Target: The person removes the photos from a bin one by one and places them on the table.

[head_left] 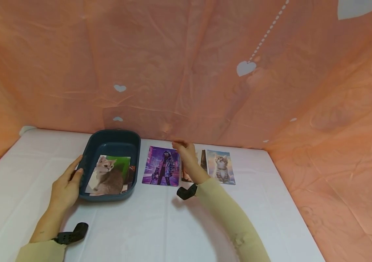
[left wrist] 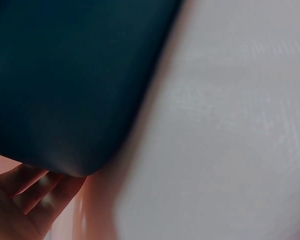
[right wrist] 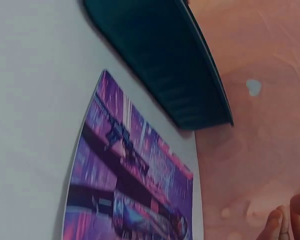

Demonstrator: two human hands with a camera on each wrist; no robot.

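Note:
A dark blue plastic basin (head_left: pixel 112 137) sits on the left of the table. My left hand (head_left: pixel 65 187) holds its left side, with thumb and fingers at the rim; in the left wrist view several fingers (left wrist: pixel 45 192) lie against its outer wall. Inside the basin, a cat photo card (head_left: pixel 110 178) lies on top of other cards. My right hand (head_left: pixel 189 160) hovers over the card row, its fingers loosely bent and nothing seen in them. Left of it lies a purple card (head_left: pixel 162 167) with a hooded figure. To its right is a kitten card (head_left: pixel 221 167). Cards between are partly hidden.
A white cloth covers the table (head_left: pixel 140 229). An orange curtain (head_left: pixel 186 72) with white hearts hangs along the back and both sides. The basin's right wall (right wrist: pixel 165 65) stands close to the purple card.

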